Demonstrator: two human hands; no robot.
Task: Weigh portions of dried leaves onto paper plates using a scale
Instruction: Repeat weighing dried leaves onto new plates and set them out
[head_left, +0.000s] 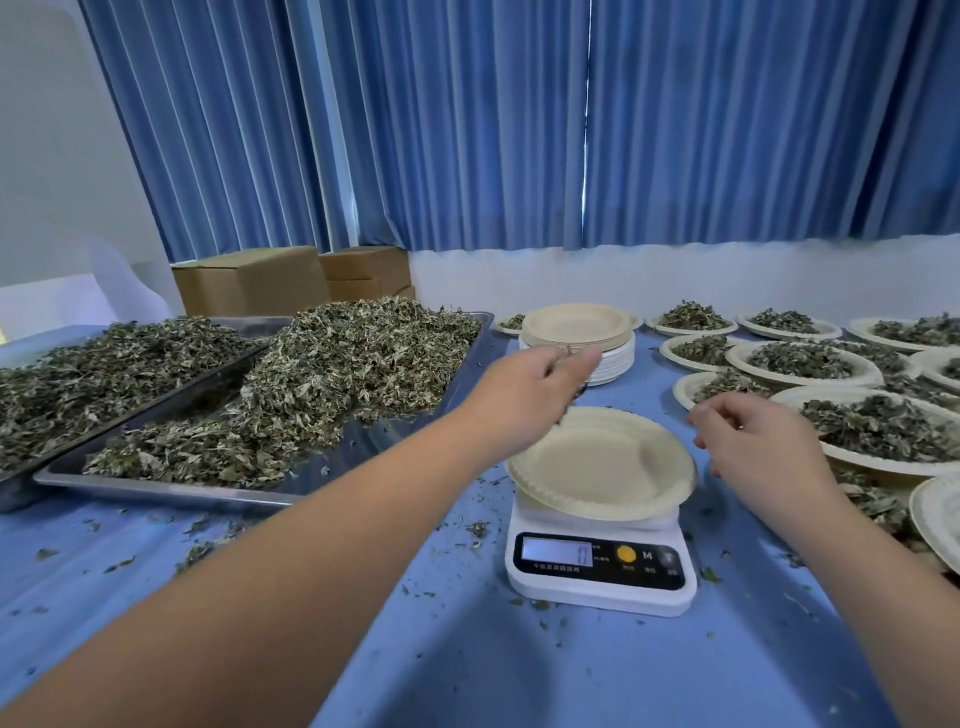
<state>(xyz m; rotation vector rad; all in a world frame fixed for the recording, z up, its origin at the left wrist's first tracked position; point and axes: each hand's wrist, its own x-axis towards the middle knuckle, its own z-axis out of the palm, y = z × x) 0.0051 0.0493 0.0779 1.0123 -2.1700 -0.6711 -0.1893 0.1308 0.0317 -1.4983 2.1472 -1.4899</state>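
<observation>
1 plate (602, 462) overhangs scale (602, 582); off-centre loading may tip it. Left hand (535, 376), 11 o'clock, pinches leaves (569, 408); right hand (753, 436) relaxed, empty.

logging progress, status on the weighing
Left hand gripping dried leaves at edge of empty paper plate, tilted on scale. Right hand loose, empty. Nothing in the way.

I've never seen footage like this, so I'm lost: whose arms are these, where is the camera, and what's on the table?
No machine here: a person works bare-handed, and the single camera sits on their head, looking down. The left hand pinches a few dried leaves above an empty paper plate resting on a white kitchen scale. The right hand hovers beside the plate, fingers loosely curled, holding nothing visible. Left are metal trays heaped with leaves; behind, a stack of empty plates; right, filled plates.
</observation>
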